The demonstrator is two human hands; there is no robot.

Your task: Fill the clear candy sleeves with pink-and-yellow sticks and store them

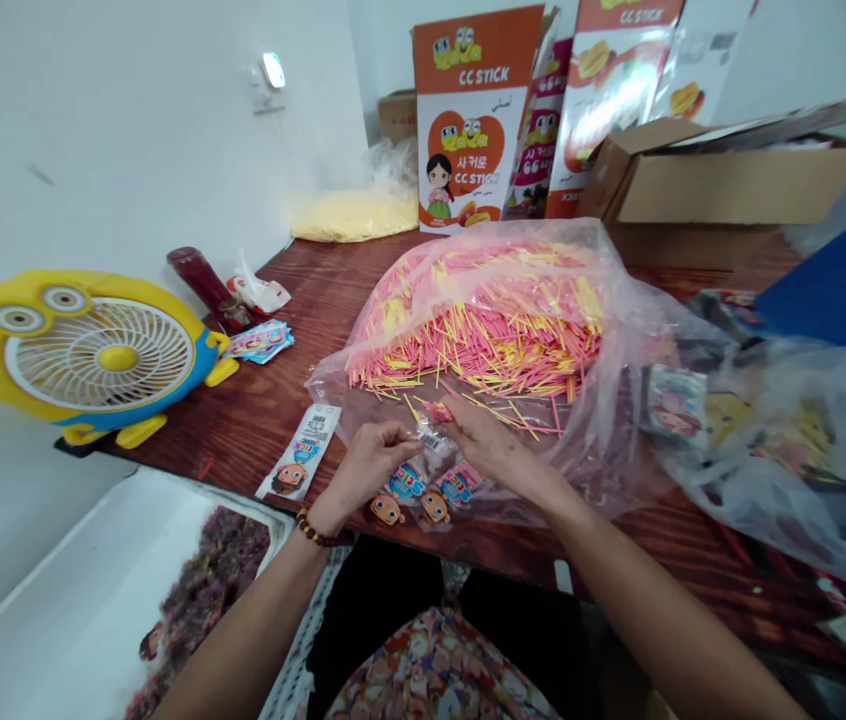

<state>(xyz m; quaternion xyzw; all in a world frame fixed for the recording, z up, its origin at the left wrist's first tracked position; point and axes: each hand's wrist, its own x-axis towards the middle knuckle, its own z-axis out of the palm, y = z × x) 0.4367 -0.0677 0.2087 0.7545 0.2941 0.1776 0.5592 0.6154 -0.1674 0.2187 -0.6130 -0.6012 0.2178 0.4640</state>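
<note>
Your left hand (376, 462) pinches the clear printed packet (436, 457), your right hand (481, 440) looks clamped on pink sticks (438, 411) beside it; a sloppy angle could scatter them, imo.

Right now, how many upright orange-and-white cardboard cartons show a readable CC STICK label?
2: one orange-and-white cardboard carton stands behind the translucent plastic bag of pink and yellow sticks; the second carton is right of the first. More may be hidden.

Too blurred for you: the pink bit (438, 411) at your right hand (484, 440)
The top edge crops one CC STICK carton (614, 85).
</note>
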